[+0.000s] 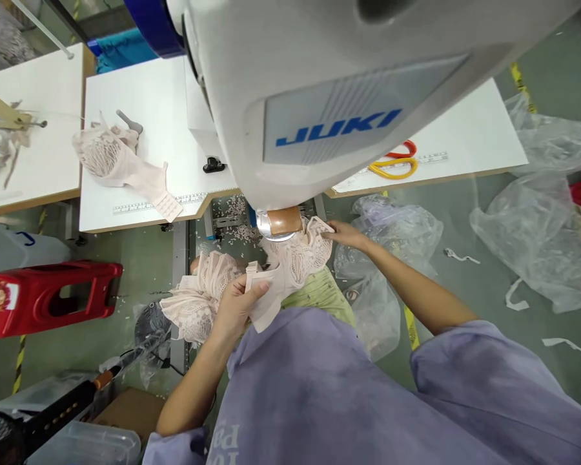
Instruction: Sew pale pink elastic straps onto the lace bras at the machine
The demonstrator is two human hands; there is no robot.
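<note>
A pale pink lace bra (290, 265) is stretched in front of me, just under the head of a white JUKI sewing machine (329, 97). My left hand (235, 310) is closed on its band end and bunched lace at the lower left. My right hand (346, 234) pinches the lace edge at the upper right, beside the machine's brown-wrapped cylinder (283, 221). My arms are in lilac sleeves.
A second pink bra (121, 161) lies on the white table (135, 90) at the left. Yellow and red scissors (394, 165) lie on the table at right. A red plastic stool (43, 294) stands on the floor at left; clear plastic bags (532, 232) lie at right.
</note>
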